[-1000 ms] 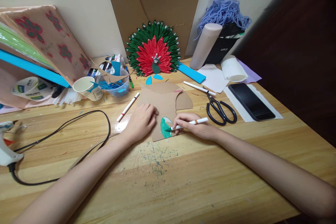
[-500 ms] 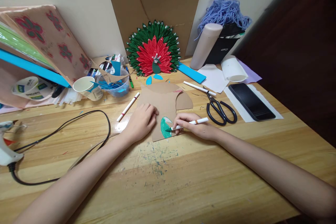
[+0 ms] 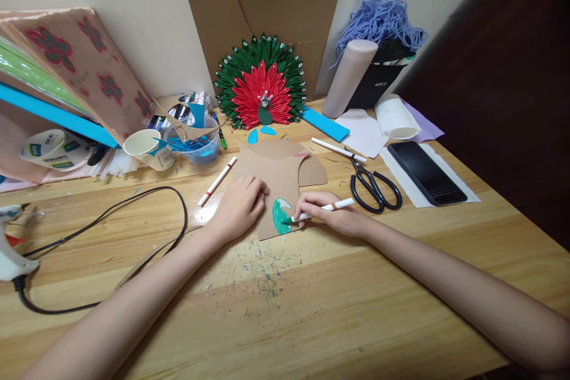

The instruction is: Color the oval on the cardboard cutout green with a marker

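Marker (image 3: 342, 204) barely nudged versus half a second ago; reads as colouring continuing on the green patch (image 3: 279, 217). Right hand (image 3: 328, 212) pinches it near the tip, patch just left of those fingers. Left hand (image 3: 240, 205) rests on cardboard (image 3: 272, 169), fingers curled; grip unclear.

We see the held marker (image 3: 342, 205) fairly crisp in soft, even light, the panel (image 3: 512, 89) at right nearly black, edges stretched.
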Tool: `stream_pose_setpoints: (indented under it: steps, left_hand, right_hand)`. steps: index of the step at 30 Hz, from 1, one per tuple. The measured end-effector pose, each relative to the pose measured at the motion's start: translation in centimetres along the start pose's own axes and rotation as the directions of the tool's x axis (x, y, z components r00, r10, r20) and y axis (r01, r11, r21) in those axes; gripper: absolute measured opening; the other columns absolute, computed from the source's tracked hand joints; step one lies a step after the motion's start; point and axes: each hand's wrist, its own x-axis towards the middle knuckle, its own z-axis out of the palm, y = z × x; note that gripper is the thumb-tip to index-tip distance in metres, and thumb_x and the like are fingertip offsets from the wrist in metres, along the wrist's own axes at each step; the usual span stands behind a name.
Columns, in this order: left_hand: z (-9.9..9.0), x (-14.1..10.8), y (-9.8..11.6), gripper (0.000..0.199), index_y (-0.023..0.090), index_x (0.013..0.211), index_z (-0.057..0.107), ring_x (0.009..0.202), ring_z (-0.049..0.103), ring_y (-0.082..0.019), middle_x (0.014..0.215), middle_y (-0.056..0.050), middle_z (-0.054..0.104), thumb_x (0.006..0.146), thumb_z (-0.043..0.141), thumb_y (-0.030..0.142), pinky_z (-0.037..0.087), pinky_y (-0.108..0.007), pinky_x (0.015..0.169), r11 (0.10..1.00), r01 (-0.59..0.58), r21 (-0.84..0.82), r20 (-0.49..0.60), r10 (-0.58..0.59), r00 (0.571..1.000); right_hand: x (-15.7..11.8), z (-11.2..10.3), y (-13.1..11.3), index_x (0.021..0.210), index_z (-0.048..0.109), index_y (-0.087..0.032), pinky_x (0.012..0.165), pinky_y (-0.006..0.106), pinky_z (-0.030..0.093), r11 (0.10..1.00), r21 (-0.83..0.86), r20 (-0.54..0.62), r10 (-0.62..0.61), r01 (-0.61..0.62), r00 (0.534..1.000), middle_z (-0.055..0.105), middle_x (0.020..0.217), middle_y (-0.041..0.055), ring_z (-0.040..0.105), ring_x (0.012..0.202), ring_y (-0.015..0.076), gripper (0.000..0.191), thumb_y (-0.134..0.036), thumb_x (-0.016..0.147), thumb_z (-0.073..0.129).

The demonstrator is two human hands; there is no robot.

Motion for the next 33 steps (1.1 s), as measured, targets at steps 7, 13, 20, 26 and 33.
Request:
stream_pose_setpoints:
  steps: [7,13,20,26,33]
  left_hand:
    - [0.01,-0.03,0.01,0.014,0.018,0.093,0.052,0.086,0.051,-0.017,0.091,-0.005,0.056,0.089,0.038,0.018,0.041,-0.032,0.076,1.000,-0.001,-0.002,0.006,0.001,1.000]
    - [0.02,-0.05,-0.02,0.014,0.019,0.093,0.051,0.085,0.051,-0.017,0.091,-0.004,0.056,0.089,0.038,0.019,0.041,-0.032,0.075,1.000,-0.007,0.000,0.000,0.007,1.000]
    - [-0.01,-0.01,0.04,0.014,0.018,0.093,0.052,0.085,0.051,-0.017,0.091,-0.005,0.056,0.089,0.038,0.018,0.041,-0.033,0.076,1.000,-0.005,0.005,0.004,0.005,1.000]
    - [-0.05,0.00,0.04,0.014,0.018,0.093,0.052,0.086,0.050,-0.017,0.091,-0.005,0.056,0.089,0.038,0.018,0.040,-0.033,0.076,1.000,-0.002,0.007,0.004,0.002,1.000]
    - [-0.04,-0.01,0.07,0.014,0.018,0.093,0.052,0.085,0.051,-0.017,0.091,-0.004,0.056,0.089,0.039,0.018,0.040,-0.032,0.075,1.000,0.002,0.007,0.008,-0.002,1.000]
  right_hand:
    - [0.04,0.05,-0.20,0.084,0.062,-0.016,0.072,0.028,0.049,1.000,-0.019,-0.009,0.000,-0.001,1.000,0.066,0.080,0.0033,0.064,0.076,0.0141,0.032,-0.044,0.092,0.050]
    - [0.00,0.02,-0.23,0.085,0.062,-0.016,0.073,0.029,0.049,1.000,-0.025,-0.007,0.003,-0.004,1.000,0.066,0.082,0.0036,0.064,0.077,0.0148,0.032,-0.045,0.091,0.050]
    - [0.03,-0.03,-0.04,0.085,0.062,-0.016,0.073,0.028,0.049,1.000,-0.013,-0.004,-0.004,0.004,1.000,0.066,0.082,0.0038,0.064,0.077,0.0146,0.031,-0.044,0.092,0.050]
    - [0.07,-0.01,0.04,0.085,0.062,-0.016,0.073,0.028,0.049,1.000,-0.011,-0.001,-0.007,0.006,1.000,0.066,0.082,0.0035,0.064,0.077,0.0139,0.031,-0.043,0.092,0.050]
    - [-0.02,-0.02,0.07,0.086,0.062,-0.016,0.072,0.027,0.049,1.000,-0.018,0.000,-0.007,0.007,1.000,0.066,0.082,0.0039,0.064,0.077,0.0138,0.030,-0.043,0.093,0.050]
